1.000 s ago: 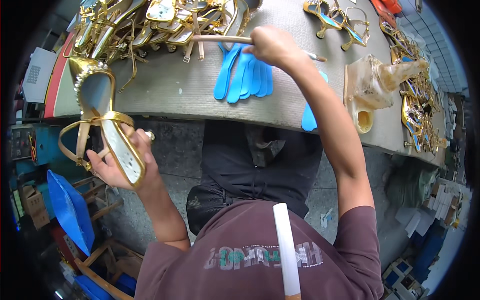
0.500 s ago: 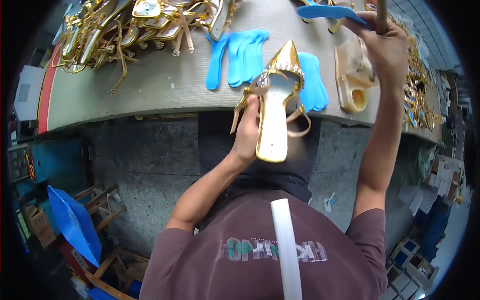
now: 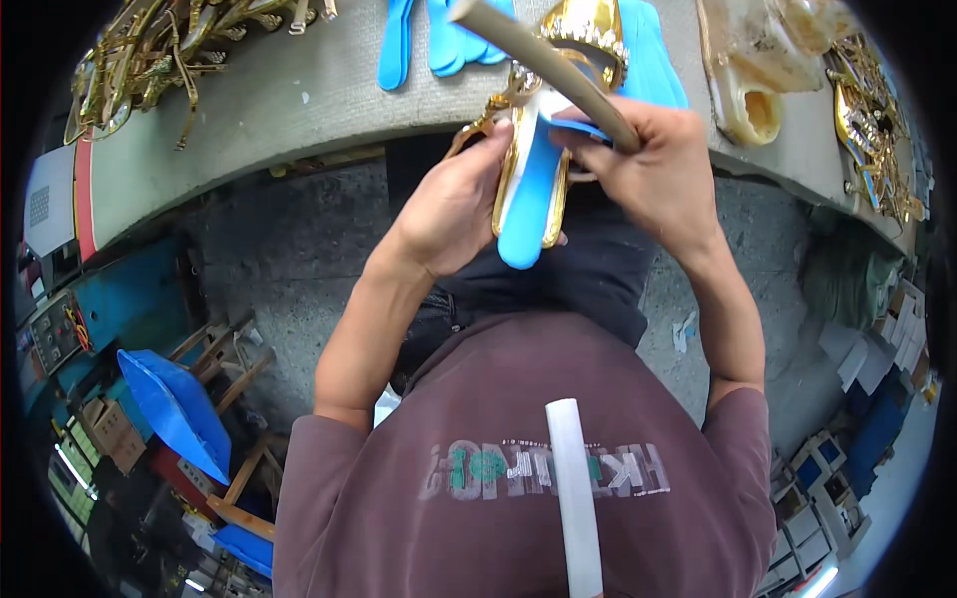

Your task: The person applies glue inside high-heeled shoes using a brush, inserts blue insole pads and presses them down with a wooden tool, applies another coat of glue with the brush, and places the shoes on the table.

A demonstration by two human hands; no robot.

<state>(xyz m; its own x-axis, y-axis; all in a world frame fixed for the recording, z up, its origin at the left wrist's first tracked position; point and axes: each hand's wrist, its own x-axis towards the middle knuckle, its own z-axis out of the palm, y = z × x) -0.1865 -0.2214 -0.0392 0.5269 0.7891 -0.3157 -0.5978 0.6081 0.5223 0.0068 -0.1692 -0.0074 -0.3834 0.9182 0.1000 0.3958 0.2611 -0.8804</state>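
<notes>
Above my lap, at the table's near edge, is a gold pointed shoe [image 3: 588,22] with jewelled trim and straps. My left hand [image 3: 449,204] is closed on its left side, thumb at the edge of the footbed. A blue insole [image 3: 536,194] lies lengthwise over the shoe's pale footbed, its rounded end reaching past the heel. My right hand [image 3: 660,169] pinches the insole's upper part, which bends up under the fingers. That same hand also grips a wooden stick [image 3: 548,72], slanting up to the left across the shoe. The stick's other end is hidden by the hand.
The grey-topped table [image 3: 329,125] carries a heap of gold strappy shoes [image 3: 150,65] at left. Loose blue insoles [image 3: 396,45] lie behind the shoe, and more insoles [image 3: 653,50] to its right. A glue-crusted container [image 3: 750,112] and further gold shoes [image 3: 865,130] stand at right.
My right hand has come down from above the table with the insole and stick, laying the insole over the footbed. My left hand and the shoe have shifted slightly up and left.
</notes>
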